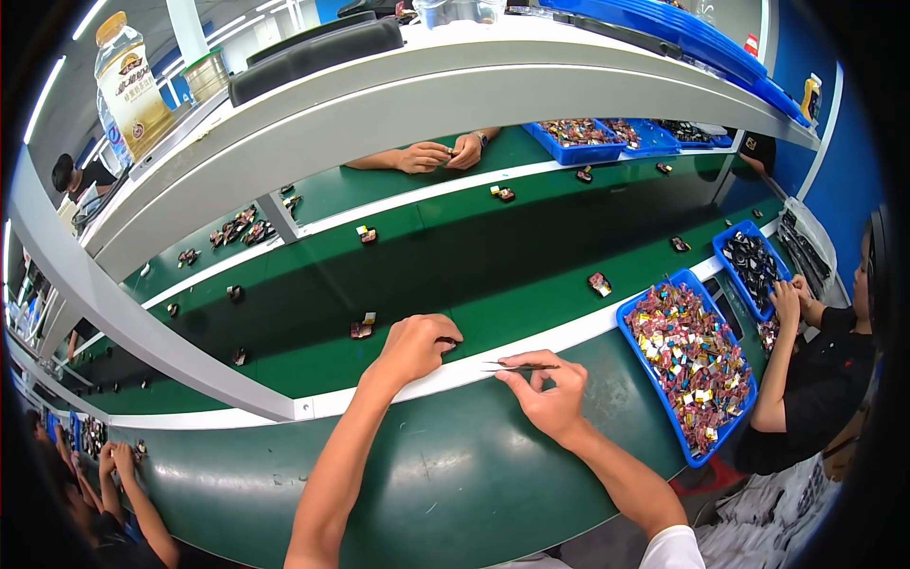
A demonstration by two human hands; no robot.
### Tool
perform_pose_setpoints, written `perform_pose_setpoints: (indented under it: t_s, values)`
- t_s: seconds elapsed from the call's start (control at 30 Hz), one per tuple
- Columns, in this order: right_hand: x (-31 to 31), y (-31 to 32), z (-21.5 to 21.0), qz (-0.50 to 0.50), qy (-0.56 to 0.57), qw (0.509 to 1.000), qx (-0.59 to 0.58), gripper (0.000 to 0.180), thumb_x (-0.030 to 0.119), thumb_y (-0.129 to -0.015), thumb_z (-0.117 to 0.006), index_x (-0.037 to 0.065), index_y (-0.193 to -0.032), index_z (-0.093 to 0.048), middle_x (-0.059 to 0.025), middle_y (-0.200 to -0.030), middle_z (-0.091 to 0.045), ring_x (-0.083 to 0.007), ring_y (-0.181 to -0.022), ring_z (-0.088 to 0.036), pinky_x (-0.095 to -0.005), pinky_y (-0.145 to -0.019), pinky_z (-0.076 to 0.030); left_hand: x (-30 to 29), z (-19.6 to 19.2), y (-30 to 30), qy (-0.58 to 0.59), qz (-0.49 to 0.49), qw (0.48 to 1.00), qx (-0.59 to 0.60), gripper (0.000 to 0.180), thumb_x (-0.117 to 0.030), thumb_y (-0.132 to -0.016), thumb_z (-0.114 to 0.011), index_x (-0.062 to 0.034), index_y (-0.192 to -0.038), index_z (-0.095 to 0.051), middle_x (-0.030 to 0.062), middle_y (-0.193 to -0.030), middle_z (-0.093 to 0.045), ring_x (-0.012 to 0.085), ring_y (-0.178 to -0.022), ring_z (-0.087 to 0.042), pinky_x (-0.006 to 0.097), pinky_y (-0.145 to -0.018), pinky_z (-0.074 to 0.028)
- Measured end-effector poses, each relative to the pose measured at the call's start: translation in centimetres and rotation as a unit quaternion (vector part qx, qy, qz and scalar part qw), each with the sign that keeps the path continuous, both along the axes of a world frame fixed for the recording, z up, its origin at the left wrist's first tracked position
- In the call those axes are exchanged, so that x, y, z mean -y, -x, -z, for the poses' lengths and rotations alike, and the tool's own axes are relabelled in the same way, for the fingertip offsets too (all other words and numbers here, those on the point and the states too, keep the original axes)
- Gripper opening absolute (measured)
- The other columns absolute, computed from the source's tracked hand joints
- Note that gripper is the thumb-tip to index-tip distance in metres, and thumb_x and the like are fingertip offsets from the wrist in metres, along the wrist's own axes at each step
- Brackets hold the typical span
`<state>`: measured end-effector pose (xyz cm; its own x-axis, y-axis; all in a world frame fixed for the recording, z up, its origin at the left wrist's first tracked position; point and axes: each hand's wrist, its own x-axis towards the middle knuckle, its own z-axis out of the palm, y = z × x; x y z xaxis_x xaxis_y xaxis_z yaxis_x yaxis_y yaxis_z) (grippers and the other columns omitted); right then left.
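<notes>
My left hand [414, 349] reaches over the white rail [445, 377] to the near edge of the green conveyor belt [531, 313]. Its fingers are curled around a small dark thing that they mostly cover. Between thumb and fingers, my right hand [550, 394] holds thin dark tweezers [526, 367], their tips pointing left above the rail. Left of my left hand, a small reddish-brown part with a white tab [362, 327] lies on the belt. Another such part [598, 284] is farther right. To the right of my right hand stands a blue bin [699, 461] heaped with small reddish parts.
A grey post [161, 313] slants down at my left, and a shelf beam [455, 95] crosses above the belt. Across the belt a co-worker's hands [441, 155] handle something small. At the right, another person [806, 379] works beside a blue bin of black parts [749, 266].
</notes>
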<state>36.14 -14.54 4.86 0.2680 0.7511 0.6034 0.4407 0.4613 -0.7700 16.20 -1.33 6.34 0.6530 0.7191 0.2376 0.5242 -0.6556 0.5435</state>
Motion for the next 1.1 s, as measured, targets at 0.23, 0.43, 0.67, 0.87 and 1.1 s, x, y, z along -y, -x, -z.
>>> perform_pose_setpoints:
  t_s: [0.23, 0.43, 0.67, 0.87, 1.1]
  values:
    - [0.0, 0.0, -0.1, -0.007, 0.003, 1.0, -0.002, 0.012, 0.003, -0.076, -0.084, 0.002, -0.084, -0.075, -0.0009, -0.081, -0.075, -0.0057, -0.041, -0.039, -0.0237, -0.042, -0.031, -0.2, 0.3, 1.5, 0.02, -0.141, 0.988, -0.057, 0.014, -0.006, -0.077, -0.077, -0.0037, -0.09, -0.075, 0.0095, -0.08, -0.067, 0.0282, -0.079, -0.069, 0.039, -0.072, -0.054]
    - [0.0, -0.1, 0.2, -0.025, 0.002, 1.0, -0.016, 0.013, 0.001, -0.076, -0.083, 0.0, -0.085, -0.074, -0.0019, -0.086, -0.075, -0.0042, -0.043, -0.039, -0.0225, -0.044, -0.032, -1.1, 1.7, 4.0, 0.204, -0.182, 0.961, 0.036, 0.012, -0.004, -0.084, -0.075, 0.0038, -0.086, -0.067, 0.0077, -0.074, -0.068, 0.0108, -0.06, -0.061, 0.027, -0.053, -0.047]
    - [0.3, -0.9, -0.8, -0.14, 0.168, 0.936, -0.275, 0.017, -0.005, -0.081, -0.08, -0.004, -0.094, -0.069, -0.003, -0.083, -0.071, 0.0016, -0.058, -0.049, -0.0169, -0.049, -0.033, 3.0, -1.5, 2.2, 0.384, -0.218, 0.868, 0.228, 0.013, -0.005, -0.089, -0.071, 0.0014, -0.09, -0.059, 0.0072, -0.069, -0.065, 0.0093, -0.047, -0.054, 0.025, -0.038, -0.032]
    - [0.3, -0.6, -1.1, -0.164, 0.194, 0.907, -0.335, 0.017, -0.01, -0.082, -0.076, -0.005, -0.096, -0.066, -0.0029, -0.081, -0.069, 0.003, -0.058, -0.042, -0.0166, -0.05, -0.031, 6.0, -0.3, -1.3, 0.431, -0.18, 0.83, 0.305, 0.018, -0.008, -0.09, -0.073, 0.0029, -0.092, -0.059, 0.0092, -0.072, -0.065, 0.0142, -0.051, -0.063, 0.023, -0.037, -0.037]
    - [0.1, -0.7, 0.3, -0.127, 0.157, 0.948, -0.248, 0.018, -0.008, -0.081, -0.077, -0.003, -0.095, -0.067, 0.0, -0.073, -0.065, 0.0029, -0.053, -0.041, -0.0169, -0.045, -0.028, 7.2, -0.1, -2.9, 0.408, -0.176, 0.83, 0.337, 0.018, -0.009, -0.092, -0.071, 0.0025, -0.093, -0.056, 0.0095, -0.077, -0.064, 0.0181, -0.054, -0.067, 0.024, -0.038, -0.043]
